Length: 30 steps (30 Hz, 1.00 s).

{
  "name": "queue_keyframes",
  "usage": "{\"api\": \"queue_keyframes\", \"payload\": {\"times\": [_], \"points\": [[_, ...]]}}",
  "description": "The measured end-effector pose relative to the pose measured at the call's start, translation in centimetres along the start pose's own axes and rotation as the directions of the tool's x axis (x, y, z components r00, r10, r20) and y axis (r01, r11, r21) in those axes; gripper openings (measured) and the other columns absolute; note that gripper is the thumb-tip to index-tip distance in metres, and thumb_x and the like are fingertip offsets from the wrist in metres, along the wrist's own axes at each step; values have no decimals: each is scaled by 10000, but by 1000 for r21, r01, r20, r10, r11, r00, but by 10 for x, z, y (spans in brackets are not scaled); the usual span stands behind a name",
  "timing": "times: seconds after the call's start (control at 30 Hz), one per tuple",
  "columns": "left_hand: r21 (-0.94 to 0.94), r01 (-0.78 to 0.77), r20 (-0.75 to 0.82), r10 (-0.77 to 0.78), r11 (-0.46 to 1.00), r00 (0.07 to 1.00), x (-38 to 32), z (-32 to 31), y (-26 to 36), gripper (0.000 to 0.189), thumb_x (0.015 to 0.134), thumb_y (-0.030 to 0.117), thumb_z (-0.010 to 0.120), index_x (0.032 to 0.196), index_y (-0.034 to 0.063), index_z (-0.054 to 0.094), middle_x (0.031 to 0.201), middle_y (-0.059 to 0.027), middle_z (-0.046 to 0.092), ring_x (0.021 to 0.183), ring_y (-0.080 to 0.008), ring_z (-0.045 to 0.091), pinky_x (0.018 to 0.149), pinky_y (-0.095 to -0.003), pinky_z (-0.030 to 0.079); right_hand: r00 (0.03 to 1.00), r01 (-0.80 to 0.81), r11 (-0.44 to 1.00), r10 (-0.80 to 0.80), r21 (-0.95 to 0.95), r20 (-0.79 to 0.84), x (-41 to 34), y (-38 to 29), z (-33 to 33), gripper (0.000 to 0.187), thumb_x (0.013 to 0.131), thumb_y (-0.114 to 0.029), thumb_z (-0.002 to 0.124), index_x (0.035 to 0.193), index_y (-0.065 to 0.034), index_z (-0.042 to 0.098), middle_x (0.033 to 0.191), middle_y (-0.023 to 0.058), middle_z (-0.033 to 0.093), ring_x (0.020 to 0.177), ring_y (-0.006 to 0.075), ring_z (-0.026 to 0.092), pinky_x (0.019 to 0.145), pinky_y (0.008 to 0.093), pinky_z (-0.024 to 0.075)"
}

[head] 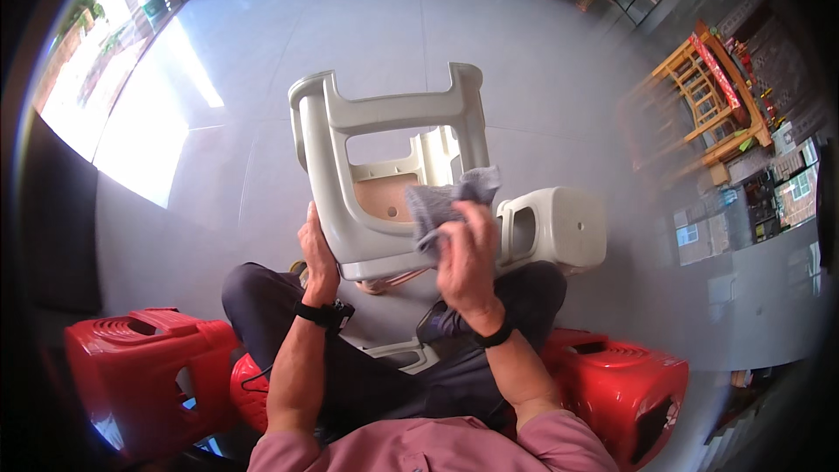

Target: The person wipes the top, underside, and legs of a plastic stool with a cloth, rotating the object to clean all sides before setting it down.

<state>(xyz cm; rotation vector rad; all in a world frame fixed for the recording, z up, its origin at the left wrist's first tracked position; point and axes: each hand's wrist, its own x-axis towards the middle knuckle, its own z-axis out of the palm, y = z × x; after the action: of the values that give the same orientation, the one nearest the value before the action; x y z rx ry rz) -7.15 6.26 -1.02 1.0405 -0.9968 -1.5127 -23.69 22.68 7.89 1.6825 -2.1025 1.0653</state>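
In front of me a white plastic stool (393,115) is tipped on its side, legs pointing away, with the pinkish-tan inside of its seat showing through the side opening. My left hand (320,255) grips its near left edge, the thumb side along the leg panel. My right hand (467,259) holds a crumpled grey cloth (446,206) against the stool's right side panel, near the seat end. The cloth hides part of that panel. Both wrists wear black bands.
A smaller white plastic stool (577,226) lies on its side by my right knee. Red plastic stools stand at my left (131,367) and right (629,380). Farther right is a wooden rack (714,98). Sunlight enters through a doorway (124,59) at left.
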Motion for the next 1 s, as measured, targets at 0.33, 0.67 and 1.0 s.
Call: {"api": "queue_keyframes", "payload": {"times": [0.33,0.67,1.0], "points": [[106,-77,101,67,991,993,14,-17,-20,467,1107,381,404,999,12,669,824,25,620,727,-61,542,634,-259,443,993,-99,971,112,217,-49,140,110,-3,387,929,-39,508,1310,-34,574,1243,187,628,1153,363,590,1011,409,464],[-12,-66,-16,66,998,998,0,3,-8,544,1109,392,419,770,8,600,667,37,546,602,-58,446,539,-279,362,980,-86,951,27,298,196,140,116,10,281,902,-38,512,1173,15,562,1221,231,596,1194,419,560,986,446,476],[-40,-63,-47,61,997,997,0,4,-11,485,1113,368,414,886,10,650,748,23,603,647,-58,506,571,-266,410,932,-323,854,363,408,-21,-36,54,0,259,926,-11,549,1183,12,529,1326,215,524,1176,384,543,1021,437,440]]}}
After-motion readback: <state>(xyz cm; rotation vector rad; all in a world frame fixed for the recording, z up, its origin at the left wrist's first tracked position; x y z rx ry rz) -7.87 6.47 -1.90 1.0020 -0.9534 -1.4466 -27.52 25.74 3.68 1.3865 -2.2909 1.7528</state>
